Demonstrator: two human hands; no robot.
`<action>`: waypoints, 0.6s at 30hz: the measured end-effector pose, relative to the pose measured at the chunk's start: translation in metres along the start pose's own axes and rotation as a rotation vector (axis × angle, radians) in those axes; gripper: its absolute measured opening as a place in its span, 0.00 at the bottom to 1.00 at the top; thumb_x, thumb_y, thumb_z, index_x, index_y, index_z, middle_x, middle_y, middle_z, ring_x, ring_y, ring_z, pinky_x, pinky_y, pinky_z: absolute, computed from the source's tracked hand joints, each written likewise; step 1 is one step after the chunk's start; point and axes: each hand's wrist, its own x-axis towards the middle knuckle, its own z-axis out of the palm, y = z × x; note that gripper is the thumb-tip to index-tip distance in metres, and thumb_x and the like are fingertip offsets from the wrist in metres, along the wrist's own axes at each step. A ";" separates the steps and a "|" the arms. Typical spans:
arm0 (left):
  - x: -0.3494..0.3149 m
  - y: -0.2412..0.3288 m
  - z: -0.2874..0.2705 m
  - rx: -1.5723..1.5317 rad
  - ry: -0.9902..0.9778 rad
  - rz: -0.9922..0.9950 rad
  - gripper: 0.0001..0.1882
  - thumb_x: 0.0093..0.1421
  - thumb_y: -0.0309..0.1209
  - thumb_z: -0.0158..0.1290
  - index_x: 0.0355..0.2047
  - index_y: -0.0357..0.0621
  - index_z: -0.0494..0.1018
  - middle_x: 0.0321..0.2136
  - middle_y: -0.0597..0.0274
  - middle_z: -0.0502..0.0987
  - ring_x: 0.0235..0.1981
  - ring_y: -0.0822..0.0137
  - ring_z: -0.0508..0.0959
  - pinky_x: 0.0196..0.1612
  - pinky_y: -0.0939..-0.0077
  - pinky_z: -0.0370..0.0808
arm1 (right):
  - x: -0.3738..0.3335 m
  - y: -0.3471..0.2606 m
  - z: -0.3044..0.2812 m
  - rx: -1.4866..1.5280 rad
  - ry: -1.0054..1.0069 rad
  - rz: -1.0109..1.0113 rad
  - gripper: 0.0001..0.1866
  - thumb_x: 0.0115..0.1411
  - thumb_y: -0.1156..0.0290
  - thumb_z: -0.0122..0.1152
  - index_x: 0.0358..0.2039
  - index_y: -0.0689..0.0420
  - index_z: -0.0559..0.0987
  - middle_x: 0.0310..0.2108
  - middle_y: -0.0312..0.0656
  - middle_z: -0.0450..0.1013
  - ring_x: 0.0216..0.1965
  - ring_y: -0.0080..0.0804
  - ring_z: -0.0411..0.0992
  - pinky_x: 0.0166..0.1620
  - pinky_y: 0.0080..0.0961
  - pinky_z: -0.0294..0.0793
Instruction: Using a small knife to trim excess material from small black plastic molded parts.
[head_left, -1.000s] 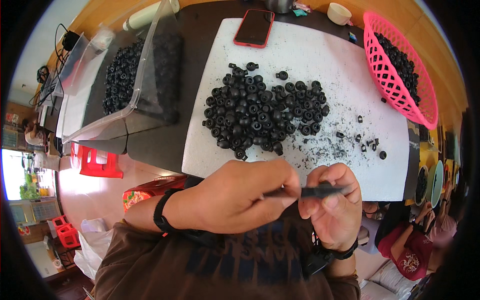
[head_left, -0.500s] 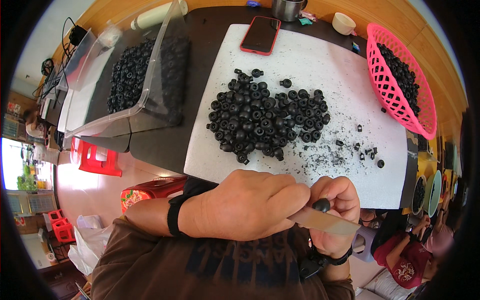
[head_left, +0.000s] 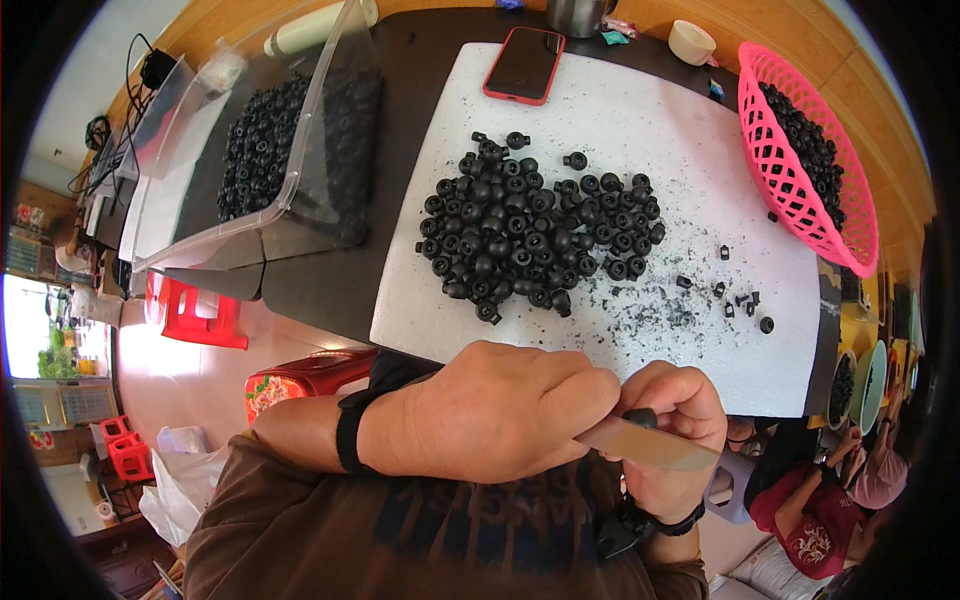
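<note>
My left hand [head_left: 500, 405], with a black band at its wrist, is closed around a knife whose handle is hidden in the fist. The knife's flat blade [head_left: 650, 445] points right across my right palm. Between the curled fingers and thumb of my right hand [head_left: 680, 410] sits a small round black part [head_left: 640, 416], right against the blade's upper edge. Beyond the hands, a pile of similar black parts [head_left: 520, 230] lies on a white foam board [head_left: 720, 170]. Black crumbs [head_left: 645, 310] and several small cut-off bits [head_left: 740, 300] are scattered to its right.
A clear plastic bin [head_left: 285, 200] of black parts stands at the left, a pink basket [head_left: 860, 225] with more at the right. A phone [head_left: 525, 65], metal mug [head_left: 575, 15] and small cup [head_left: 692, 42] are at the back. Another person [head_left: 815, 500] sits at the lower right.
The black part in my right fingers has tipped and now shows less above the blade. My right hand has shifted slightly right; the whole view has moved a little.
</note>
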 end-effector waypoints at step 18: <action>0.014 0.008 -0.017 -0.626 -0.126 -0.413 0.08 0.63 0.30 0.44 0.34 0.37 0.66 0.20 0.67 0.66 0.22 0.78 0.63 0.24 0.80 0.62 | -0.010 -0.004 0.003 -0.043 0.079 -0.240 0.14 0.49 0.80 0.64 0.34 0.63 0.69 0.29 0.48 0.69 0.27 0.26 0.69 0.31 0.20 0.70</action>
